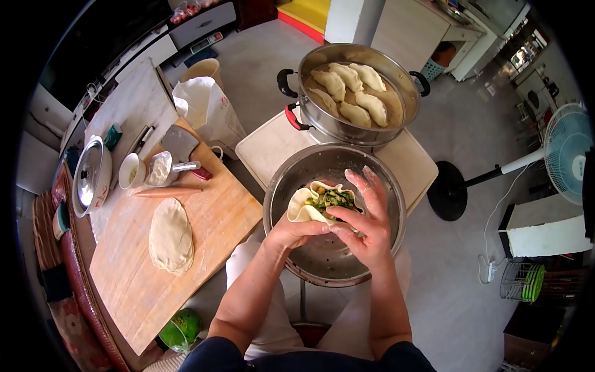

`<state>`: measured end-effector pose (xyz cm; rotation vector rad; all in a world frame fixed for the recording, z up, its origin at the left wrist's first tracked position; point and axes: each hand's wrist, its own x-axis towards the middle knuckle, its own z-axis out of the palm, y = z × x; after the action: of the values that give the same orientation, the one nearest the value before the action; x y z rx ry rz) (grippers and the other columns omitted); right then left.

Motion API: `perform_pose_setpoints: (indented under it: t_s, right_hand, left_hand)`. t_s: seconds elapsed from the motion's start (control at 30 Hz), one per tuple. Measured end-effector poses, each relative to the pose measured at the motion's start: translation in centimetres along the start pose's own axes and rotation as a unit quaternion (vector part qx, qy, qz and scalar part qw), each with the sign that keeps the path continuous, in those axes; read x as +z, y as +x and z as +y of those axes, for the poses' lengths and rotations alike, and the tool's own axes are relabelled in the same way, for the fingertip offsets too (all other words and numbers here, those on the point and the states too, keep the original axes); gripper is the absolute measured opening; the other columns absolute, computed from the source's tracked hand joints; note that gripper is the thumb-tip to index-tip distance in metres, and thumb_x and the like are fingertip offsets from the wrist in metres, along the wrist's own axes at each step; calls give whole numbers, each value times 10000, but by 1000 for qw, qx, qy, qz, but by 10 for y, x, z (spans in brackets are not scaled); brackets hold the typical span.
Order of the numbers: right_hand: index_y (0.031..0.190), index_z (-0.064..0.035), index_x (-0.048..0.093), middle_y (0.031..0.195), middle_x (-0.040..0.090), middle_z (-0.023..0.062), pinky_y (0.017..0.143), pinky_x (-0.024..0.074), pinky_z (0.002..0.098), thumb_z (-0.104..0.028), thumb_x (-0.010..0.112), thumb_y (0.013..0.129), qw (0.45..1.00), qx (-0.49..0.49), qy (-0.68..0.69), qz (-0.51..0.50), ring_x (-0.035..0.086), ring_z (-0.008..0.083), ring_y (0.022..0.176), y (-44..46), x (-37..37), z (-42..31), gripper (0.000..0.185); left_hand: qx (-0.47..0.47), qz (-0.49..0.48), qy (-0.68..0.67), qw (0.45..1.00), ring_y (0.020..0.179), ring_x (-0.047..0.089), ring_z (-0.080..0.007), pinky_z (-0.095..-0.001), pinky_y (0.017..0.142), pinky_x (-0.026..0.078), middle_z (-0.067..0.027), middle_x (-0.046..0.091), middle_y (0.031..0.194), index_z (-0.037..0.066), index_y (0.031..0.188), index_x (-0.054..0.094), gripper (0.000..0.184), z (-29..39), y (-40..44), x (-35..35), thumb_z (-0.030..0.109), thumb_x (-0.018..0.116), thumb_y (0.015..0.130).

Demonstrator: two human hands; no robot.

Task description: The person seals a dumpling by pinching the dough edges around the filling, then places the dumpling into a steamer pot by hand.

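Above a wide metal bowl (279,242), my left hand (294,233) cups a round dough wrapper (300,204) from below. Green chopped filling (333,198) lies in the wrapper, whose edge stands up in folds. My right hand (370,229) is at the wrapper's right side, thumb and a finger on its near edge and the other fingers raised and spread. Behind the bowl, a steamer pot (404,93) with black handles holds several shaped dumplings (355,115).
On the wooden board (217,217) at left lie a dough lump (171,237), a rolling pin (167,193), a cleaver (179,142) and a small bowl (131,171). A lidded pot (93,177) stands beyond. A fan (567,152) is at right.
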<state>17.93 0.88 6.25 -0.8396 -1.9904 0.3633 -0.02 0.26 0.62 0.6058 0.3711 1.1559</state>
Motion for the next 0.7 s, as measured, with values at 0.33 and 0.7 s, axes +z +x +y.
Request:
perform_pose_setpoints:
  t_s: [0.33,0.7]
  right_hand:
    - [1057,-52,768,1386,591,169,1147,322,487,-206,661,921,995,48,75,35,408,385,1391,-4,2,6,231]
    - [879,-28,736,1074,690,111,777,548,296,13,740,735,966,147,-212,-14,692,271,915,-38,12,47,149]
  left_hand:
    - [-6,7,-6,1000,1204,600,-240,-376,986,547,-115,583,1311,62,1372,445,768,2,-1,-1,-53,824,714]
    - [-1,14,-61,998,1223,599,-325,-440,931,603,-161,543,1362,55,1393,402,787,6,0,-7,-55,804,726]
